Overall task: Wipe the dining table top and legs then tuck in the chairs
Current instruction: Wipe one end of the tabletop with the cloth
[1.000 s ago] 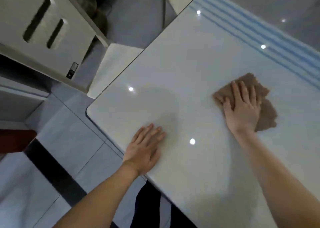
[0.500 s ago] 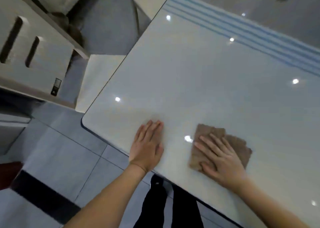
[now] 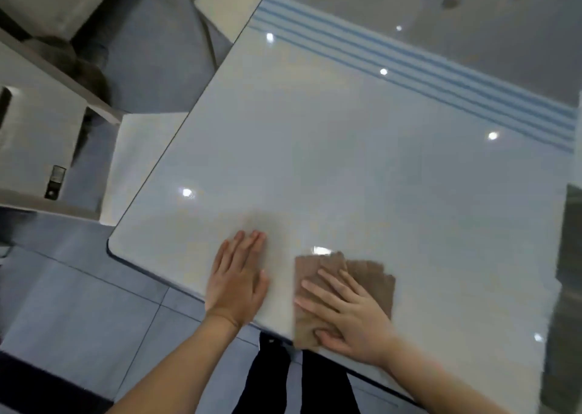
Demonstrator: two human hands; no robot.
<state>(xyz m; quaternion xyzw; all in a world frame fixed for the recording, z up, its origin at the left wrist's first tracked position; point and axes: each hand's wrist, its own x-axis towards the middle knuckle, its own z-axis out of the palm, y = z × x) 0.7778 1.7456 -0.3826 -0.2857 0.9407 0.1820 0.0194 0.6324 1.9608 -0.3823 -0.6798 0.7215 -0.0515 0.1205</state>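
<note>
- Here, the cloth (image 3: 373,276) lies flat at the near edge of the counter (image 3: 346,161), right of the near-left corner. Its near corner seems to hang just past that edge.
- The right grip (image 3: 349,322) sits on top of it, fingers straight and spread, palm pressing down, nothing curled round the fabric.
- The left grip (image 3: 239,281) rests flat on bare counter just beside the cloth's left side, apart from it. Its fingers are straight and together, holding nothing.
- The right grip is therefore the nearer one, and its fingers point left and away from the near edge.
- The cloth is folded to a rough rectangle, and its long axis appears to run away from the near edge, toward the blue stripes (image 3: 441,76).
- The top looks mid-wipe, as most of the surface lies beyond the cloth. The legs and the chair seat (image 3: 138,161) off the left edge are yet to do.
</note>
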